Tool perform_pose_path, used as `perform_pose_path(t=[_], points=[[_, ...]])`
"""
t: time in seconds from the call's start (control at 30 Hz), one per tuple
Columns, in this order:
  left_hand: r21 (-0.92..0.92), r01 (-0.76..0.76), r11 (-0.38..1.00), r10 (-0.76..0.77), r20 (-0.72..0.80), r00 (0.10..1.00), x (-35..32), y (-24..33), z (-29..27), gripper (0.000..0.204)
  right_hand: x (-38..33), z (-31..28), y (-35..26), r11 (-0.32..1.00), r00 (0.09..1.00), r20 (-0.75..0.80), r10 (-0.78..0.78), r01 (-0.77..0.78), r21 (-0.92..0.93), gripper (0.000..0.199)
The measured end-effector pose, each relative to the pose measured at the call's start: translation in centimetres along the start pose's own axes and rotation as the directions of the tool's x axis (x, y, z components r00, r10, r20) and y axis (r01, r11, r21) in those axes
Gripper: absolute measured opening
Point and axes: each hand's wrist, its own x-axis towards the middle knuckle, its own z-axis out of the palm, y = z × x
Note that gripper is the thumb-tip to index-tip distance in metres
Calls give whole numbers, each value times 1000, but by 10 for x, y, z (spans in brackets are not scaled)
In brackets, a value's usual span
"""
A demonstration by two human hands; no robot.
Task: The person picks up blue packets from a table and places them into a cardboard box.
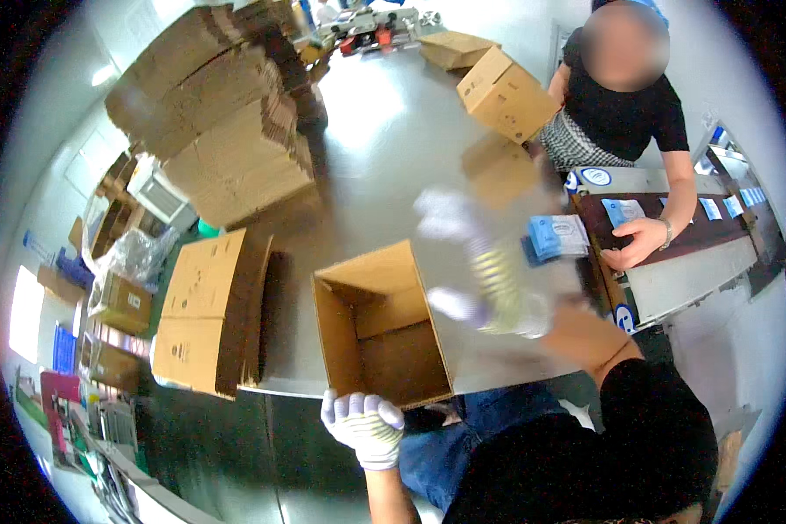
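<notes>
An open-topped cardboard box stands near the table's front edge, and I can see no contents inside it. My left hand, in a white glove with yellowish bands, has its fingers curled at the box's near rim. To the right of the box, my right hand is over the table, gloved likewise and smeared by motion. Its thumb and fingers are spread apart with nothing between them. A stack of blue-and-white packets lies on the table beyond it.
Flattened cartons stand left of the box, with a tall pile of folded cardboard behind. A closed carton is at the far right. A co-worker's hand touches packets on a dark conveyor belt.
</notes>
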Motion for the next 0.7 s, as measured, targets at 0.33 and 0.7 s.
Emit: perform_pose_path(t=[0.33, 0.7], points=[[6, 94, 996, -94, 79, 992, -11, 0, 14, 17, 20, -53, -15, 988, 979, -187, -84, 57, -147, 39], [-58, 13, 998, -14, -17, 1000, -31, -6, 14, 12, 28, -80, -32, 957, 969, -166, -185, 139, -255, 43]])
